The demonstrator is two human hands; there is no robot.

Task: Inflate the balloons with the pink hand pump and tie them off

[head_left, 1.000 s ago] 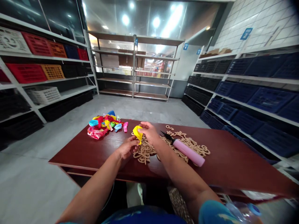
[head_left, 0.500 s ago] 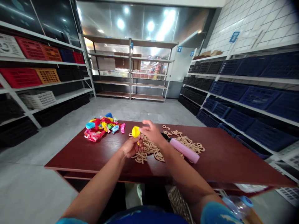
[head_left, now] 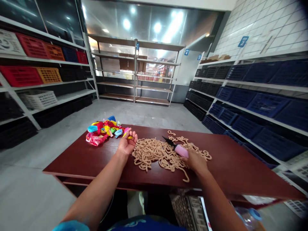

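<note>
My left hand (head_left: 127, 147), palm up with curled fingers, holds a small yellow balloon (head_left: 129, 137) above the table. Just left of it lies a heap of mixed-colour, uninflated balloons (head_left: 106, 131), red, blue, yellow, green and pink. My right hand (head_left: 196, 160) is wrapped around the pink barrel of a balloon pump (head_left: 181, 150). The pump's black nozzle points left and away from me. Beneath and around the pump spreads a pile of beige, curled, cord-like pieces (head_left: 150, 150); I cannot make out exactly what they are.
The dark red table (head_left: 96, 163) spans the space before me. Shelves with coloured crates (head_left: 29, 77) stand at left, and dark blue crates (head_left: 267, 102) fill the right-hand shelves. A rack (head_left: 134, 93) stands beyond. By the table's right front is a plastic bottle (head_left: 251, 218).
My left hand has moved slightly left and up with the yellow balloon. My right hand has left the balloon, moved right and closed around the pump, whose barrel it now partly covers.
</note>
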